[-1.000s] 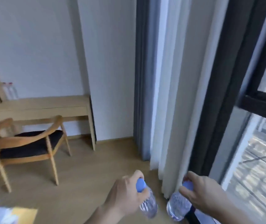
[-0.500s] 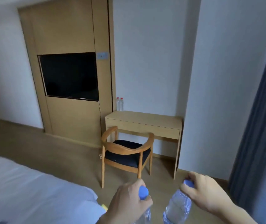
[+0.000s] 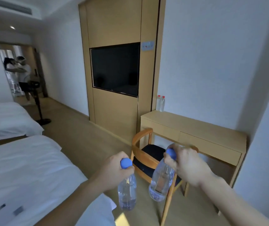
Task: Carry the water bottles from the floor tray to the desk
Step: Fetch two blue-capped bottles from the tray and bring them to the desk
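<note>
My left hand point(image 3: 112, 171) grips a clear water bottle point(image 3: 127, 194) by its blue-capped neck, and the bottle hangs down from it. A second clear bottle point(image 3: 161, 181) with a blue cap hangs tilted from my right hand point(image 3: 186, 165), which holds it at the neck. Both are held in the air in front of me, above the floor. The light wooden desk point(image 3: 195, 128) stands ahead to the right against the wall. Two red-capped bottles point(image 3: 160, 103) stand upright at the desk's back left corner. The floor tray is out of view.
A wooden chair point(image 3: 145, 159) with a dark seat stands in front of the desk, just beyond my hands. Two white beds point(image 3: 24, 168) fill the left. A wall panel holds a dark TV point(image 3: 115, 69). A floor fan point(image 3: 39, 108) and two people point(image 3: 18, 74) are far left.
The view has swung left from the curtains and window to the desk, TV panel and beds. The desk and chair are nearer. Both hands still hold their bottles, now raised higher.
</note>
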Motion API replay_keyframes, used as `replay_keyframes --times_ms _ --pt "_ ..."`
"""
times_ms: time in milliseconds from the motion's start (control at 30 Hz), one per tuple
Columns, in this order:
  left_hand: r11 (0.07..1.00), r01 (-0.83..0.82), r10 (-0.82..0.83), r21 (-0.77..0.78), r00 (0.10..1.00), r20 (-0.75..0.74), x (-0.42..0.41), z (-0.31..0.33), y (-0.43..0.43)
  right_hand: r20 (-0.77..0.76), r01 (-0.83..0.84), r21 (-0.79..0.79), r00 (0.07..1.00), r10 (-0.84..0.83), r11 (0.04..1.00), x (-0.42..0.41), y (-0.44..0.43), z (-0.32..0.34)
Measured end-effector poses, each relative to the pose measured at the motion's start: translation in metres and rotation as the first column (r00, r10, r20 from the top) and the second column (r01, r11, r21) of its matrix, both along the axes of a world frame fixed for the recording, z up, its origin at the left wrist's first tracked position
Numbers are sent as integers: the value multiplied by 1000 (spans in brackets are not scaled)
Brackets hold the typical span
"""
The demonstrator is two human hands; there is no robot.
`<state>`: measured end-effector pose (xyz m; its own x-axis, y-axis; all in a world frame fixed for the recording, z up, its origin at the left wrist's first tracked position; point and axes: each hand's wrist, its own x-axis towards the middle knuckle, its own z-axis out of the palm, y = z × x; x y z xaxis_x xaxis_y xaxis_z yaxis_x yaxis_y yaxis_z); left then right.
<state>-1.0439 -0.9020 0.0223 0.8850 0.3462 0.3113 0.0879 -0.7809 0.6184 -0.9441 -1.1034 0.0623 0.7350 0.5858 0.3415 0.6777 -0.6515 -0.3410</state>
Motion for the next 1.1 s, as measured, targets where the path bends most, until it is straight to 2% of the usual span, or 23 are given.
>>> replay_keyframes --times_ms 133,333,567,867,1100 --pt "988 -132 137 -76 989 60 53 6 25 -86 -40 153 995 54 987 65 36 6" --pt "959 -251 264 -133 961 84 121 9 71 -238 -23 231 968 79 973 153 91 -10" --pt "959 -251 259 -131 965 45 221 -4 153 -309 -39 221 945 108 974 255 171 -13" --pt "973 -168 188 -157 974 125 364 28 262 -297 24 344 951 85 939 388 287 3" --pt "967 -157 173 -200 983 66 460 28 337 -329 20 296 941 82 955 474 372 -16"
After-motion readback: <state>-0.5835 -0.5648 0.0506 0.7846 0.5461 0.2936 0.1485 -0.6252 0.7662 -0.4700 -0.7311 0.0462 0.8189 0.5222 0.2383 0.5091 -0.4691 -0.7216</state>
